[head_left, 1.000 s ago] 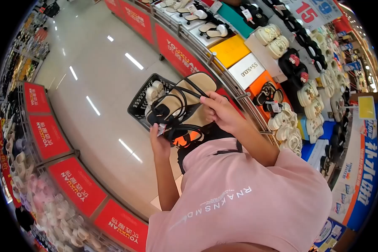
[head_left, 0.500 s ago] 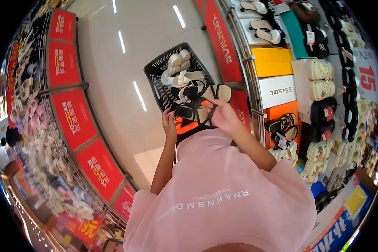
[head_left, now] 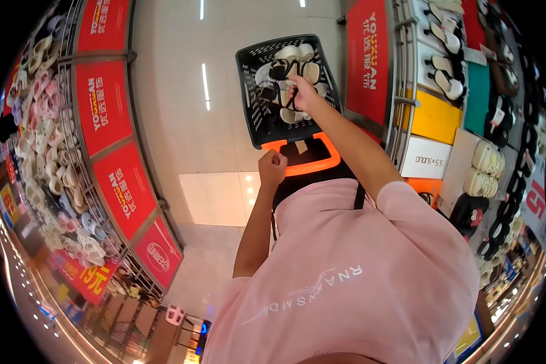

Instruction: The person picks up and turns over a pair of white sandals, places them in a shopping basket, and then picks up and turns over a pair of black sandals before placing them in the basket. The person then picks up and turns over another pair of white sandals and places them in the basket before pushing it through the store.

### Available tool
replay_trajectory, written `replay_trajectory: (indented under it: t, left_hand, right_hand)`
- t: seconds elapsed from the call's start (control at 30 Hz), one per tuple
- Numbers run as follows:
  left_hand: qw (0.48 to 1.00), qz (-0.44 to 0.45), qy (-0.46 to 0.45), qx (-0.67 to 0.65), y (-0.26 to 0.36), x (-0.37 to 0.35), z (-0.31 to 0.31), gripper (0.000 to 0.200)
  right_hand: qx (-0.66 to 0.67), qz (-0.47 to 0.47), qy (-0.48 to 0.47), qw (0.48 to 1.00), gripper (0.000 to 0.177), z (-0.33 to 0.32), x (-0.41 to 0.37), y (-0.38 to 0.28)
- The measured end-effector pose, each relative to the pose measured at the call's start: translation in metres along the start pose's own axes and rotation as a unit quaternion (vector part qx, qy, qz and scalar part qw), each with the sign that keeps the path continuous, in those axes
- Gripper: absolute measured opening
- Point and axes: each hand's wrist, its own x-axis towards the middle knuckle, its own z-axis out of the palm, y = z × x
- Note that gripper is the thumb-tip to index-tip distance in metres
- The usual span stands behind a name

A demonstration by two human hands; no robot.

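A dark plastic shopping basket [head_left: 247, 97] with an orange handle [head_left: 315, 168] stands before me, holding several pale shoes and sandals. My right hand [head_left: 305, 96] reaches into it, fingers closed on the dark straps of a pair of black strappy sandals [head_left: 310, 72] with beige insoles. These lie over white shoes [head_left: 290, 53] at the far end and a pale pair [head_left: 291, 115] nearer me. Beside the left end of the handle, my left hand [head_left: 272, 167] is closed with curled fingers. Whether it grips the handle is hidden.
Racks of shoes line both sides, with red sign panels [head_left: 107, 97] on the left and another red panel [head_left: 368, 67] close right of the basket. Yellow [head_left: 434, 115] and white shoeboxes [head_left: 426, 158] sit on the right rack. Pale floor tiles [head_left: 218, 136] run between them.
The black sandals have moved from near my body forward into the basket with my right hand. My left hand has come away from them to beside the handle. The view has shifted.
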Motion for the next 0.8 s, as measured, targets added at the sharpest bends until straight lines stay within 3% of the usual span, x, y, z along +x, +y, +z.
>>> replay_trajectory:
  t: [0.17,0.23,0.37,0.43,0.47,0.53,0.57,0.6,0.63,0.7,0.77,0.8]
  left_hand:
    - [1.0,0.013,0.019,-0.007,-0.004,0.001,0.002,0.02]
    - [0.998,0.05,0.033,0.01,0.006,0.002,-0.004,0.021]
    - [0.992,0.123,0.012,0.014,0.006,0.008,-0.011,0.015]
    - [0.991,0.131,-0.001,0.004,0.002,0.008,-0.01,0.017]
    - [0.991,0.13,-0.022,0.012,0.0,0.006,-0.011,0.022]
    - [0.99,0.138,-0.023,0.014,-0.003,0.011,-0.009,0.028]
    - [0.99,0.141,-0.016,0.008,-0.002,0.008,-0.011,0.029]
    - [0.99,0.139,-0.027,-0.005,-0.002,0.01,-0.012,0.028]
    - [0.989,0.138,-0.045,-0.004,-0.001,0.012,-0.014,0.028]
    - [0.988,0.142,-0.064,-0.011,0.001,0.015,-0.017,0.027]
    - [0.987,0.134,-0.09,0.021,0.004,0.018,-0.021,0.026]
    - [0.985,0.133,-0.103,0.033,0.008,0.019,-0.02,0.025]
  right_hand:
    - [-0.151,-0.025,0.044,0.987,0.018,0.06,0.056,0.017]
    - [-0.153,-0.052,0.055,0.985,0.021,0.073,0.093,0.026]
    - [-0.299,-0.072,0.065,0.949,0.03,0.082,0.139,0.038]
    - [-0.338,-0.069,0.08,0.935,0.039,0.081,0.16,0.051]
    - [-0.336,-0.073,0.07,0.937,0.064,0.079,0.163,0.054]
    - [-0.228,-0.103,0.013,0.968,0.066,0.056,0.202,0.069]
    - [-0.196,-0.101,0.063,0.973,0.057,0.059,0.2,0.072]
    - [-0.175,-0.09,0.041,0.98,0.042,0.045,0.22,0.079]
    - [-0.187,-0.069,0.067,0.978,0.042,0.033,0.239,0.086]
    - [-0.282,0.034,0.071,0.956,0.055,0.032,0.232,0.08]
    - [-0.386,-0.047,0.021,0.921,0.063,0.028,0.223,0.083]
    - [-0.478,-0.108,0.002,0.872,0.056,0.03,0.206,0.082]
